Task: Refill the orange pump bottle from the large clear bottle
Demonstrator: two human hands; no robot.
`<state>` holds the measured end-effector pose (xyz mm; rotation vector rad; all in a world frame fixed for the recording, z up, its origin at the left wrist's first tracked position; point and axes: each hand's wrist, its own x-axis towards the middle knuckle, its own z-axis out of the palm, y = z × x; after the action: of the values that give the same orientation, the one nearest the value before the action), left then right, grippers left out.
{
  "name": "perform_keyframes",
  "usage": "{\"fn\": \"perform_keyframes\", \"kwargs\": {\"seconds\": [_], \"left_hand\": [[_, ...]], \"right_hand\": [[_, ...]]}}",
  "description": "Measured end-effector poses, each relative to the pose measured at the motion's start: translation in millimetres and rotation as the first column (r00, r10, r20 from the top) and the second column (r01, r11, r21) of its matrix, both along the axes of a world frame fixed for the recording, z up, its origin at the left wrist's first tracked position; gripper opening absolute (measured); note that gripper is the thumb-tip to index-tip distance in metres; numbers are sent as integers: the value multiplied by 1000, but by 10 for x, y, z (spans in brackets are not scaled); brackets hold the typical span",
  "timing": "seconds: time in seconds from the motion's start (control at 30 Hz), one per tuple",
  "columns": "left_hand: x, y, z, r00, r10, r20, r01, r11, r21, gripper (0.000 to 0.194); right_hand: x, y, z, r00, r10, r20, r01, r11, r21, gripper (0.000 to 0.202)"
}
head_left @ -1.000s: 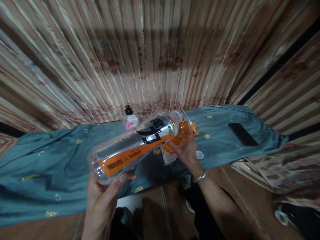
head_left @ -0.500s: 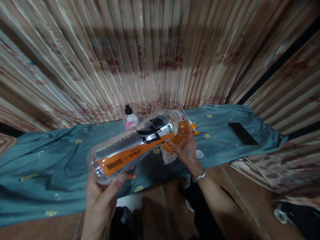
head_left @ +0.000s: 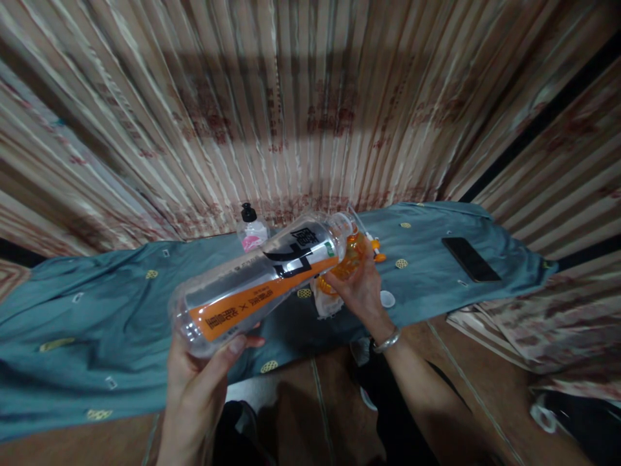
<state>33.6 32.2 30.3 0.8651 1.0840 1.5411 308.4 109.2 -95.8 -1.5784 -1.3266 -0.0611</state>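
Observation:
My left hand (head_left: pixel 204 369) is closed around the base of a large clear plastic bottle (head_left: pixel 262 278) with an orange and silver label. The bottle is tilted, its neck up and to the right, with the mouth at the top of a small orange see-through bottle (head_left: pixel 350 254). Wrapped around that orange bottle is my right hand (head_left: pixel 361 285). Just behind the hand an orange and white pump top (head_left: pixel 376 248) with a thin tube shows. A crumpled pale cloth or wipe (head_left: pixel 327 305) is partly hidden beneath the orange bottle.
On the teal cloth-covered surface (head_left: pixel 121 323) stand or lie a clear bottle with a black cap (head_left: pixel 252 230), a round white cap (head_left: pixel 387 299) and a black phone (head_left: pixel 469 260). Pleated curtains (head_left: pixel 301 97) hang behind. My legs are below the front edge.

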Motion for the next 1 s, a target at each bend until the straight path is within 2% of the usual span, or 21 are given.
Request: {"fn": "perform_keyframes", "kwargs": {"seconds": [0.1, 0.17, 0.23, 0.43, 0.6, 0.77, 0.87, 1.0], "left_hand": [[-79, 48, -49, 1000, -17, -11, 17, 1000, 24, 57], [-132, 81, -72, 997, -76, -31, 78, 995, 63, 56], [-172, 101, -87, 999, -45, -28, 47, 997, 66, 57], [-260, 132, -145, 994, -93, -66, 97, 993, 70, 53], [-206, 101, -109, 995, -85, -61, 88, 995, 52, 56], [-135, 71, -91, 1000, 3, -23, -2, 999, 36, 58], [-193, 101, -123, 995, -79, -64, 82, 995, 54, 62], [-241, 113, -123, 995, -58, -77, 60, 998, 23, 60]], "right_hand": [[2, 0, 1, 1000, 6, -9, -6, 1000, -1, 121], [2, 1, 3, 1000, 5, -12, -5, 1000, 1, 120], [0, 3, 4, 1000, 5, -15, -5, 1000, 0, 121], [-15, 10, 4, 1000, 3, -25, -3, 1000, -10, 123], [-8, 5, 9, 1000, -2, -16, 2, 1000, 7, 119], [0, 1, 14, 1000, -5, -19, 5, 1000, -8, 121], [-2, 5, 13, 1000, 3, -26, -3, 1000, -9, 119], [-9, 9, 17, 1000, -5, -24, 4, 1000, -5, 118]]}}
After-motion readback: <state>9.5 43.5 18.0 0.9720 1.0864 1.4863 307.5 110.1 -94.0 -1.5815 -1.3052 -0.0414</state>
